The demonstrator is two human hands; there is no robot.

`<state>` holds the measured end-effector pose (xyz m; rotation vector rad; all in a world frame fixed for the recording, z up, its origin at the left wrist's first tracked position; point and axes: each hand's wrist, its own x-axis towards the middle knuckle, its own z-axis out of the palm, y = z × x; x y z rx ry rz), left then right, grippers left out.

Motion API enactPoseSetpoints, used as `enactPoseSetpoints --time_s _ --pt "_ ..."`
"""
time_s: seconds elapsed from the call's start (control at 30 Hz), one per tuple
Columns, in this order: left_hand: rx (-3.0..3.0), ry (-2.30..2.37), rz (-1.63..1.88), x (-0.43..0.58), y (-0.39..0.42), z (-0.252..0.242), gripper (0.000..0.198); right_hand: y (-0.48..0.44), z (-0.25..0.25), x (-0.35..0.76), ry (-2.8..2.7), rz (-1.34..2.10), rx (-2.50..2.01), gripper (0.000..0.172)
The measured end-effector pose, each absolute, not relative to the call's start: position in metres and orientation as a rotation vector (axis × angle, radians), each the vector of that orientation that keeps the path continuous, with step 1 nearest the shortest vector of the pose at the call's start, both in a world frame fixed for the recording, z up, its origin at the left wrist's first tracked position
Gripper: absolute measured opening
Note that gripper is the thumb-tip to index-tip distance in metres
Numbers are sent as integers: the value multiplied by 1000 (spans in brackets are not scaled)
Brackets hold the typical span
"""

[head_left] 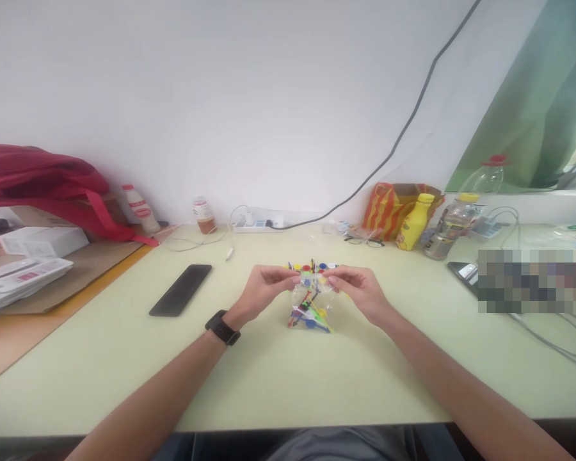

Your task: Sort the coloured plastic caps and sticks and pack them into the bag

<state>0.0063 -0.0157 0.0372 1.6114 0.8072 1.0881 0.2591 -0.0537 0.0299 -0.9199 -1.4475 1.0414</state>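
Both hands, the left hand point(264, 286) and the right hand point(358, 288), pinch the top of a clear plastic bag of small colourful pieces point(310, 307), held over the pale green surface point(278, 378), right of a black phone point(181, 289).

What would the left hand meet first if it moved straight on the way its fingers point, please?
Probably the clear plastic bag of small colourful pieces that the left hand pinches at its top, then the right hand just beyond.

Clear plastic bag point(311, 306) of colourful small toy pieces, held upright above pale green desk, top pinched
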Motion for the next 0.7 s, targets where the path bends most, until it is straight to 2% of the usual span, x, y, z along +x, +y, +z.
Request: enactPoseSetpoints --time_s 0.17,0.3,0.7 --pt "1649 794 1065 5 -13 39 47 -52 30 260 -1440 1003 -926 42" --pt "1752 785 1045 3 -10 41 30 -49 27 263 -1462 989 -924 29" --pt "1674 805 1015 0 -9 38 20 -49 28 268 -1507 974 -850 18"
